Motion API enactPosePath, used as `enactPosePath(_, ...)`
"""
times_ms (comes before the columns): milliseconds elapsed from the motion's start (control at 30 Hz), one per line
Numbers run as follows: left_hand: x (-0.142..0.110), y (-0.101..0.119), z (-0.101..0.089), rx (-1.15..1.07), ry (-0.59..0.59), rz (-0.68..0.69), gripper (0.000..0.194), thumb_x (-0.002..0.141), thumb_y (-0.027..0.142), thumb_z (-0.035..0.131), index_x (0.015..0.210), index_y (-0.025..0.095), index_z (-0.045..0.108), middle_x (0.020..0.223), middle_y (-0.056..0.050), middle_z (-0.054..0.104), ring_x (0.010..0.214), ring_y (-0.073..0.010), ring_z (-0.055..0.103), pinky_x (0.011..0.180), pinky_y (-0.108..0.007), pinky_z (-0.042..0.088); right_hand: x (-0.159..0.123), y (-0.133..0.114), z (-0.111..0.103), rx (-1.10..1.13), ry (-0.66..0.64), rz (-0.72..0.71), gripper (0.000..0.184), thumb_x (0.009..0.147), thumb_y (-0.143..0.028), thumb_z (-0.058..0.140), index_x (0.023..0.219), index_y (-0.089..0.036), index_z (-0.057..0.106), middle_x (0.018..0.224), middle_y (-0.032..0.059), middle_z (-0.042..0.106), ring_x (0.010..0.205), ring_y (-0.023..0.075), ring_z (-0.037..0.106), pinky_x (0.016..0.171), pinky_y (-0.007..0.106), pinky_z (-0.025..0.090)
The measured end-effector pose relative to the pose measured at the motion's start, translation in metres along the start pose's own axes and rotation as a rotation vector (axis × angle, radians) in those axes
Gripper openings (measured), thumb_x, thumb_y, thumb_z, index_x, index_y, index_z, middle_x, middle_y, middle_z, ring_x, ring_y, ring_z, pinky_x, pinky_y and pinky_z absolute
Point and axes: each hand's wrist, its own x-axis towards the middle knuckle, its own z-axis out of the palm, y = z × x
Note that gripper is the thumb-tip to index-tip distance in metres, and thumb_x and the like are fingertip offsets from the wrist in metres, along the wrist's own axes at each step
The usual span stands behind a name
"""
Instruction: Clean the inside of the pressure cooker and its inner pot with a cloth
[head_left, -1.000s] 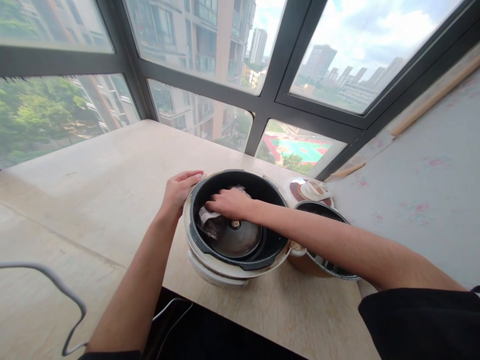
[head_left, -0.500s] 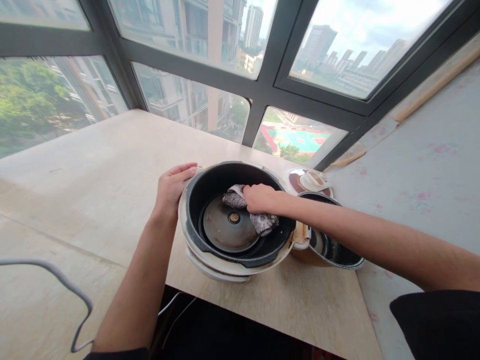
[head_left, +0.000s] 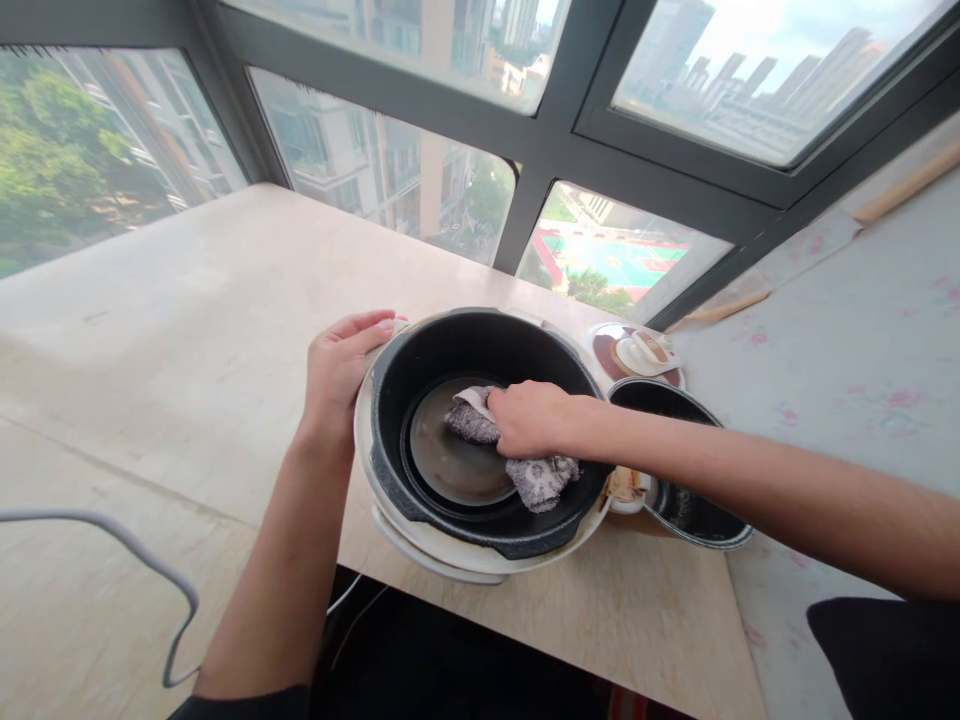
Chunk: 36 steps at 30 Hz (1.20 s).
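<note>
A white electric cooker (head_left: 364, 440) with a black inner wall (head_left: 487, 345) stands on the pale tabletop, its lid off. At the far left of its rim, my left hand (head_left: 343, 360) is closed on a small pale side handle, mostly covered by the fingers. Down inside the cooker, my right hand (head_left: 534, 418) grips a bunched grey-and-white cloth (head_left: 544, 482). The cloth sticks out on both sides of that fist and lies over part of the round metal plate (head_left: 450, 465) at the bottom.
To the right, a dark-lined pot (head_left: 697, 510) stands partly under my right forearm. Behind it lies a lid (head_left: 649, 352) with a white knob. A grey cable (head_left: 142, 560) curves along the left. Windows and a flowered wall (head_left: 862, 400) border the tabletop.
My right hand and the cloth have shifted over the bottom plate, covering the round centre piece that showed before. My left hand keeps its hold at the rim. The camera view has tilted slightly.
</note>
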Motion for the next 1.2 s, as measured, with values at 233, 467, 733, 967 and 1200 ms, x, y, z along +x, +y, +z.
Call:
enactPosePath(233, -0.001, 0.001, 0.001, 0.023, 0.015, 0.008, 0.03, 0.065, 0.021, 0.083, 0.093, 0.015, 0.075, 0.098, -0.009, 0.077, 0.091, -0.0234, 0.073, 0.085, -0.034, 0.06, -0.001, 0.001, -0.01, -0.026, -0.103, -0.154, 0.048, 0.075, -0.032, 0.065, 0.118, -0.01, 0.07, 0.104, 0.0226, 0.075, 0.096, 0.0359, 0.074, 0.072, 0.039, 0.058)
enactPosePath(467, -0.004, 0.003, 0.005, 0.035, 0.044, -0.001, 0.029, 0.065, 0.02, 0.082, 0.093, 0.015, 0.074, 0.099, -0.01, 0.077, 0.093, -0.0243, 0.073, 0.087, -0.036, 0.06, -0.003, 0.007, -0.008, -0.007, -0.104, -0.234, 0.049, 0.076, -0.035, 0.063, 0.118, -0.011, 0.07, 0.103, 0.0219, 0.075, 0.096, 0.0358, 0.074, 0.071, 0.038, 0.057)
enactPosePath(733, -0.005, 0.003, 0.004, 0.041, 0.035, 0.006, 0.031, 0.063, 0.022, 0.082, 0.092, 0.015, 0.074, 0.098, -0.01, 0.077, 0.093, -0.0242, 0.073, 0.088, -0.036, 0.06, -0.005, 0.004, -0.007, 0.007, -0.068, -0.216, 0.051, 0.075, -0.033, 0.063, 0.119, -0.009, 0.068, 0.104, 0.0234, 0.074, 0.097, 0.0362, 0.073, 0.071, 0.039, 0.057)
enactPosePath(967, -0.003, 0.003, 0.002, 0.018, 0.003, -0.005, 0.032, 0.063, 0.022, 0.084, 0.092, 0.015, 0.073, 0.097, -0.01, 0.077, 0.09, -0.0229, 0.073, 0.085, -0.034, 0.059, -0.003, 0.018, -0.007, 0.146, 0.021, -0.083, 0.051, 0.078, -0.043, 0.06, 0.116, -0.01, 0.067, 0.105, 0.022, 0.074, 0.091, 0.0353, 0.074, 0.068, 0.038, 0.056)
enactPosePath(1200, -0.002, 0.002, 0.002, -0.009, 0.007, -0.012, 0.033, 0.063, 0.021, 0.083, 0.094, 0.014, 0.074, 0.099, -0.011, 0.077, 0.086, -0.0203, 0.073, 0.084, -0.032, 0.058, 0.01, 0.025, -0.011, 0.158, 0.183, -0.002, 0.07, 0.081, -0.04, 0.058, 0.143, -0.01, 0.042, 0.114, 0.0236, 0.071, 0.1, 0.0399, 0.071, 0.074, 0.044, 0.056)
